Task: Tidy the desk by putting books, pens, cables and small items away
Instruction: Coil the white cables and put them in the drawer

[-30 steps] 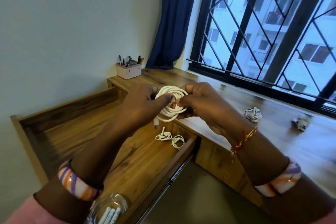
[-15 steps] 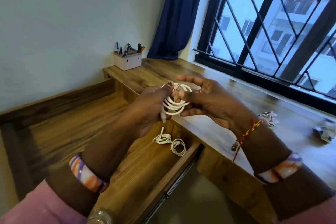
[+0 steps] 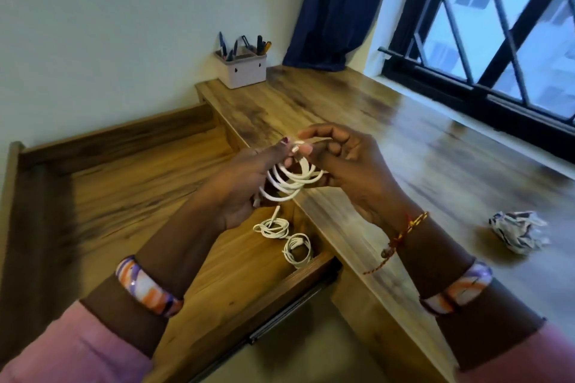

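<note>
White cable [image 3: 291, 179], looped into a loose coil, sits right between both hands in the head view, held up over the edge where the desk [image 3: 357, 121] meets the open drawer [image 3: 130, 183]. Left hand [image 3: 239, 186] grips the coil from the left side, fingers curled round the loops, with one plug end poking out low by the palm. Right hand [image 3: 348, 165] pinches the strands near the top, fingertips bent in close, so neither hand is spread wide.

Down in the drawer, two smaller coiled cables [image 3: 283, 238] already lie side by side near its front corner (a good sign of where this one is headed). Far corner of the desk: a pen holder [image 3: 242, 68] with pens standing in it. Off to the right, a crumpled paper ball [image 3: 516, 235] waits on the desktop.

Step in hand, by my reading: finishing the winding of this cable, cable-tidying well along. Next move calls for keeping the loops pinched together so they don't spring apart, tucking the loose end, then lowering the bundle into the drawer beside the other two.
</note>
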A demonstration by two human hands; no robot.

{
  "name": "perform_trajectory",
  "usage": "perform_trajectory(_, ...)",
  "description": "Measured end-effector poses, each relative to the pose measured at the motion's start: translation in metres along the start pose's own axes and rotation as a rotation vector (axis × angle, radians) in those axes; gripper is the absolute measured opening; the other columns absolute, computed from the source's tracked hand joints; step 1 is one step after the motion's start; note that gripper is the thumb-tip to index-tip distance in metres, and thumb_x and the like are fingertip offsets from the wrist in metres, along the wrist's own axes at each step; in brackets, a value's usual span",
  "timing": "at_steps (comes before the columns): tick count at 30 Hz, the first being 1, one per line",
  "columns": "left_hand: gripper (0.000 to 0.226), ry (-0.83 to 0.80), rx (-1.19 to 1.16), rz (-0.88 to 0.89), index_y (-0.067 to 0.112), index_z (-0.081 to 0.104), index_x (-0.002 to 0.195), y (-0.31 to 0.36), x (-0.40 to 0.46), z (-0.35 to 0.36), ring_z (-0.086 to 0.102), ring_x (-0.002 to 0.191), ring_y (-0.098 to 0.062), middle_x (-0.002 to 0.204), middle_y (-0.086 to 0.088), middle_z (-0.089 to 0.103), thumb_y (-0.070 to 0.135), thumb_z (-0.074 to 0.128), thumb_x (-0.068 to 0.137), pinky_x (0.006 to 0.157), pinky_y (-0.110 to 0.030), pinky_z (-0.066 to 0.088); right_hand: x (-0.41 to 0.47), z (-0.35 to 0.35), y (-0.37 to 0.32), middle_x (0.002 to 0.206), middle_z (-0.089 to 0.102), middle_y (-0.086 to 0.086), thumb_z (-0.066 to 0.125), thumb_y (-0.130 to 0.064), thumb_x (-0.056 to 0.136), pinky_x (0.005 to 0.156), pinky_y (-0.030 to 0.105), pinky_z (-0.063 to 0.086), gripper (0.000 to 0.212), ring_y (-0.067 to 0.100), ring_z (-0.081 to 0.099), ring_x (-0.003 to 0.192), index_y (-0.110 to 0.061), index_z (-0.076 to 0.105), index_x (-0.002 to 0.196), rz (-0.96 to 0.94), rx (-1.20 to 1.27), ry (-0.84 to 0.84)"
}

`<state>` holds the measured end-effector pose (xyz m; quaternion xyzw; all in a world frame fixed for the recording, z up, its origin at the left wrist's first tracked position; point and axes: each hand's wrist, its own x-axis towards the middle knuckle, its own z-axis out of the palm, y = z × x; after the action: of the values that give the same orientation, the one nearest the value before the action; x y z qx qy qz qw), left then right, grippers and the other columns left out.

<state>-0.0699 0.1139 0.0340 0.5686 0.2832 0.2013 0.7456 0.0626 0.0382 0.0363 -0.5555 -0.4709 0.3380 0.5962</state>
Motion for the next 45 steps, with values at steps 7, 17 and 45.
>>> perform_trajectory(7, 0.031, -0.047, -0.36, -0.112, 0.017, 0.075, 0.071, -0.024, 0.02, 0.022, 0.062, 0.056, -0.005, 0.065, 0.002, 0.067, 0.033, 0.05, 0.079, 0.053, -0.016, 0.05, 0.009, -0.039, 0.023, 0.092, 0.073, 0.001, 0.065, 0.0, 0.076, 0.069, 0.027, 0.058, 0.026, 0.014, 0.07, 0.083, -0.012, 0.069, 0.099, 0.093, 0.121, -0.289)
perform_trajectory(17, 0.037, 0.185, 0.009, -0.06, 0.023, 0.062, 0.06, -0.022, 0.033, 0.034, 0.041, 0.038, -0.005, 0.047, 0.009, 0.049, 0.045, 0.049, 0.087, 0.036, -0.016, 0.029, 0.027, -0.032, 0.044, 0.083, 0.067, 0.005, 0.066, -0.004, 0.081, 0.071, 0.034, 0.055, 0.007, 0.012, 0.066, 0.075, -0.011, 0.067, 0.081, 0.009, 0.218, -0.024)
perform_trajectory(45, 0.021, 0.43, 0.889, -0.102, 0.009, 0.072, 0.098, -0.165, 0.154, -0.141, 0.068, 0.089, -0.023, 0.097, -0.011, 0.073, 0.007, 0.065, 0.078, 0.066, -0.025, 0.047, 0.096, 0.002, 0.169, 0.072, 0.057, -0.004, 0.063, -0.009, 0.084, 0.056, 0.015, 0.036, 0.005, -0.001, 0.045, 0.06, -0.009, 0.064, 0.089, -0.082, -0.874, 0.137)
